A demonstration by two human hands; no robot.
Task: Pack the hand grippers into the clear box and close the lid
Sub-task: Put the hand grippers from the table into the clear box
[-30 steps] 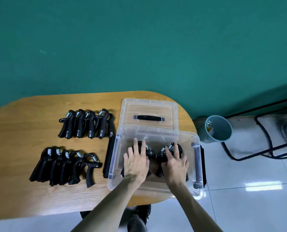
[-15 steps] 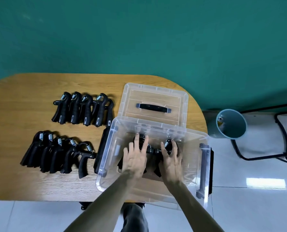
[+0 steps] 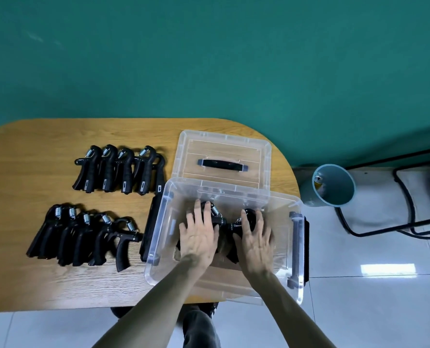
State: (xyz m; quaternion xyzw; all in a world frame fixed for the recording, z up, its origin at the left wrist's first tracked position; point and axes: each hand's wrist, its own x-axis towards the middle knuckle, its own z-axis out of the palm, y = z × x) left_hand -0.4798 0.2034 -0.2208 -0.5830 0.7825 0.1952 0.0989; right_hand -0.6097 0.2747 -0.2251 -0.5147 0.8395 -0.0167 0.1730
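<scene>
Fingers (image 3: 199, 209) of both our hands lie spread flat, pressing hand grippers (image 3: 217, 218) down in the clear box (image 3: 158, 247) so more fit; lid (image 3: 224, 156) waits at twelve o'clock.

The bench (image 3: 58, 285) fills the lower left of the frame. The clear box (image 3: 279, 292) sits at its right end, lower centre, overhanging the near edge. The lid (image 3: 224, 146) lies flat just behind the box, touching its far rim. Both hands reach into the box, left hand (image 3: 198, 234) beside right hand (image 3: 255, 239), lying on hand grippers (image 3: 221, 219) inside. Left of the box lie two rows: the far row (image 3: 118, 169) centre left, the near row (image 3: 83, 237) below it. A bin (image 3: 334, 184) stands on the floor, right of the bench.
</scene>
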